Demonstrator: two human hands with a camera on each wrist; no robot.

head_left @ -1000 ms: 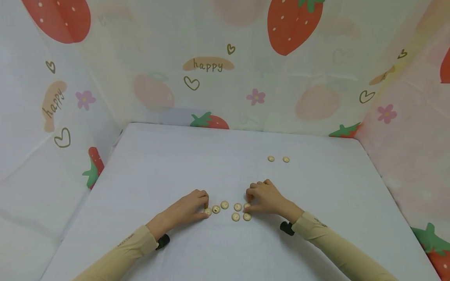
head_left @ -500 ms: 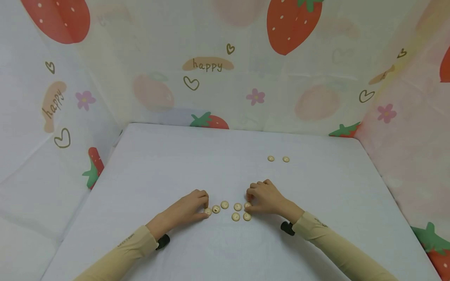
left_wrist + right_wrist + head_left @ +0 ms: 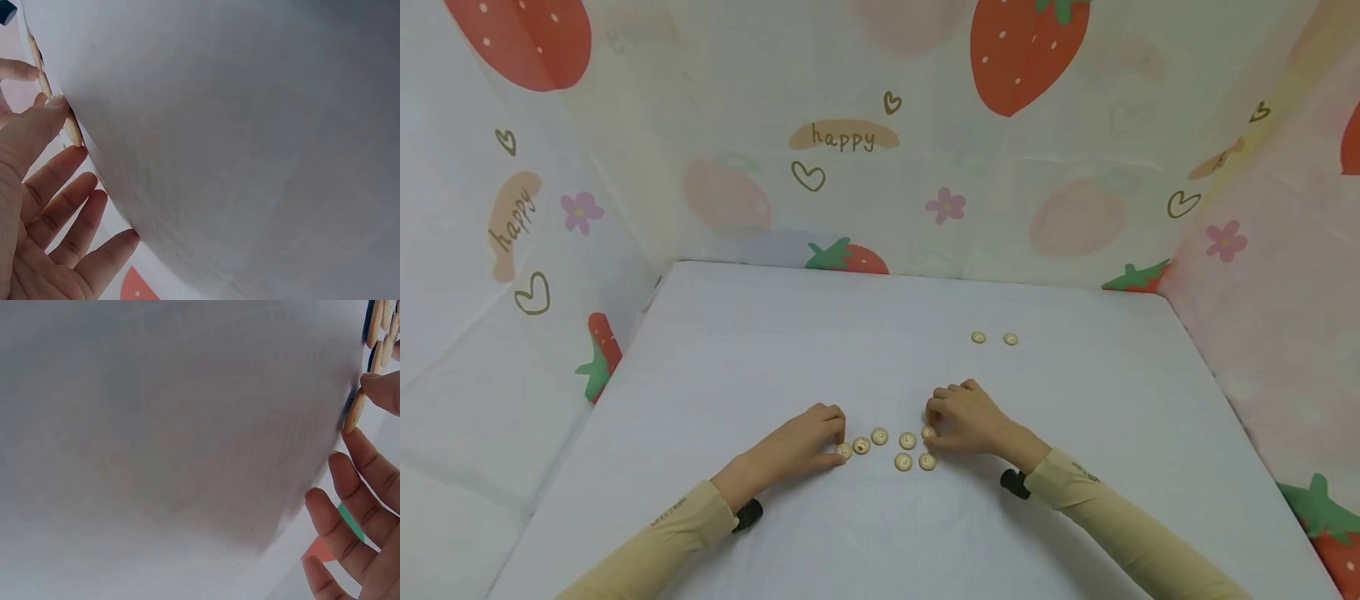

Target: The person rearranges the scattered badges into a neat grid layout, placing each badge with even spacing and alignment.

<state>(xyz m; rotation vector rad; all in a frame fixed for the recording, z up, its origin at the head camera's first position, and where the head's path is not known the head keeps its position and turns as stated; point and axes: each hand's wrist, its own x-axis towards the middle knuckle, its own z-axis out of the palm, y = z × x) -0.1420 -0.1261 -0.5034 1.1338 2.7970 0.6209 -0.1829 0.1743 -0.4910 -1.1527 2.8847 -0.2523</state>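
Note:
My left hand (image 3: 796, 442) rests at the left end of a group of small, pale round wooden discs, pinching the end disc (image 3: 844, 452) between thumb and index finger. Two more discs, a dark-marked disc (image 3: 861, 446) and a plain-rimmed disc (image 3: 880, 436), curve away to its right. On the other side, my right hand (image 3: 972, 425) pinches a disc (image 3: 45, 85) no more. In the right wrist view, thumb and index finger hold opposite edges of a thin disc (image 3: 355, 411). Beside it lie three discs, the nearest a lower disc (image 3: 927, 461).
Farther back on the white-covered table (image 3: 760, 333), two discs lie side by side, a left disc (image 3: 978, 337) and a right disc (image 3: 1011, 339). Strawberry-printed cloth (image 3: 925, 167) walls the table at the back and both sides. Black wrist cameras sit under both sleeves.
My right hand has shifted slightly toward the back with its disc, widening the gap to the disc in front of it. My left hand stays in place.

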